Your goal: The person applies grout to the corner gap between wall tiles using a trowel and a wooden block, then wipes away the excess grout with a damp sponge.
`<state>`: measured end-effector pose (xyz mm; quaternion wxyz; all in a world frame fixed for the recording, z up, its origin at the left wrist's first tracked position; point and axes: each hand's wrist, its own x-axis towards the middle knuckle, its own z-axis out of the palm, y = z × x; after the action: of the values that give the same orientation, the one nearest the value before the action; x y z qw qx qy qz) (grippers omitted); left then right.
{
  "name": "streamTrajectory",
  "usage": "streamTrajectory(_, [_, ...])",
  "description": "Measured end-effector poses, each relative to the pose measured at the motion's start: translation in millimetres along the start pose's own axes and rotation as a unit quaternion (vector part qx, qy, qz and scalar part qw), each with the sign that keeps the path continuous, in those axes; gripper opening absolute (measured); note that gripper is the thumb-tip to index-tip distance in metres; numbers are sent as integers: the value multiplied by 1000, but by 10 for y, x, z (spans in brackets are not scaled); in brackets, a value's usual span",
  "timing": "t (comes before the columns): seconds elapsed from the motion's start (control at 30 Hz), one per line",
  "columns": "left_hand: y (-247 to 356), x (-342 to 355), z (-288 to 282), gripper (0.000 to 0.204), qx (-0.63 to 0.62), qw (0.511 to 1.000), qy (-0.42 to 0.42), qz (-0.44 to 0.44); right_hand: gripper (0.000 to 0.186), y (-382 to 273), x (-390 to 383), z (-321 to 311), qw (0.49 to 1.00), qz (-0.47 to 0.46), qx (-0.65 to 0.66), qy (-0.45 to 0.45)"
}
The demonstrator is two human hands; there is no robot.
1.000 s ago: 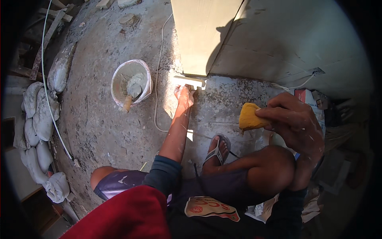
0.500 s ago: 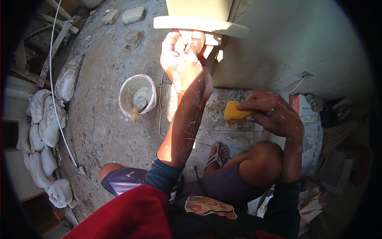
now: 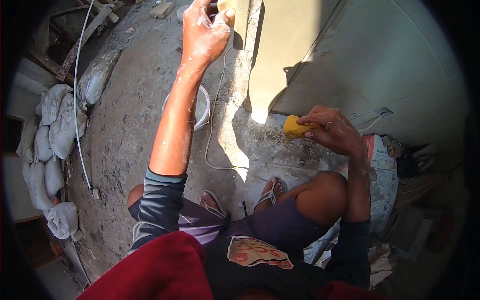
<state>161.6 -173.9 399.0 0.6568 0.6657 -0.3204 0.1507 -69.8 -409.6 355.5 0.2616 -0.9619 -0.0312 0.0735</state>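
My left hand (image 3: 205, 37), smeared with white paste, is stretched far forward at the top of the view. Its fingers are closed around the handle of a pale plastering float (image 3: 242, 22), which stands lengthwise beside the sunlit wall face; the upper part is cut off by the frame. My right hand (image 3: 332, 130) pinches a yellow sponge (image 3: 295, 128) above the floor, in front of my right knee. A white bucket (image 3: 204, 107) stands on the ground, half hidden behind my left forearm.
A smooth wall (image 3: 370, 70) rises at the right, with a cable coming from a small box (image 3: 384, 111). Filled white sacks (image 3: 62, 125) pile up at the left beside a long white hose (image 3: 77, 100). A thin cord (image 3: 212, 120) lies on the rough floor. Printed paper bags (image 3: 382, 175) stand right.
My left hand has gone up and left, turning the float from crosswise to lengthwise. The bucket is now partly covered by my forearm. My right hand keeps the sponge, nearly still.
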Motion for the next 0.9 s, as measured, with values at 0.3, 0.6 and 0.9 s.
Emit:
streamTrajectory(0.3, [-2312, -1531, 497, 43, 67, 982, -25, -172, 39, -153, -392, -215, 999, 36, -15, -16])
streamTrajectory(0.6, [-3029, -1820, 546, 35, 48, 966, 60, -247, 40, -299, -171, -98, 996, 81, -16, 22])
streamTrajectory(0.9, [-2139, -1356, 328, 44, -71, 988, -59, -125, 41, -371, 137, 92, 989, 4, -64, 132])
